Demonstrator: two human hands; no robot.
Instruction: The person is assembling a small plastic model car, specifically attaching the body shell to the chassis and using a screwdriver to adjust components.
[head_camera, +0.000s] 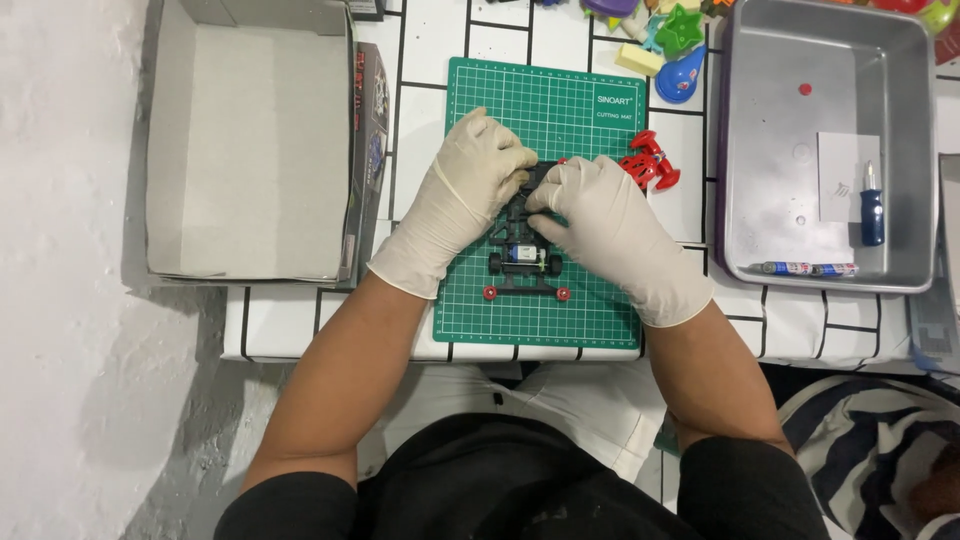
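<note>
**Two gloved hands closed on a small toy car chassis**

At the centre of the frame, the left hand (478, 170) and the right hand (590, 205), both in pale gloves, meet with fingers curled in and pinch the far end of a black toy car chassis (522, 250). The fingertips hide the exact spot they grip. The chassis lies on a green cutting mat (545, 200), its near end showing a small motor and red wheel hubs on an axle. Just right of the right hand, on the mat's edge, lies a red car part (650, 163). The mat sits on a white tiled table (430, 80). At the upper left stands an open cardboard box (250, 140). At the right a metal tray (830, 150) holds a blue-handled screwdriver (872, 205), a pen (805, 268) and a slip of paper (845, 175). Colourful plastic toys (675, 40) crowd the top edge.
</note>
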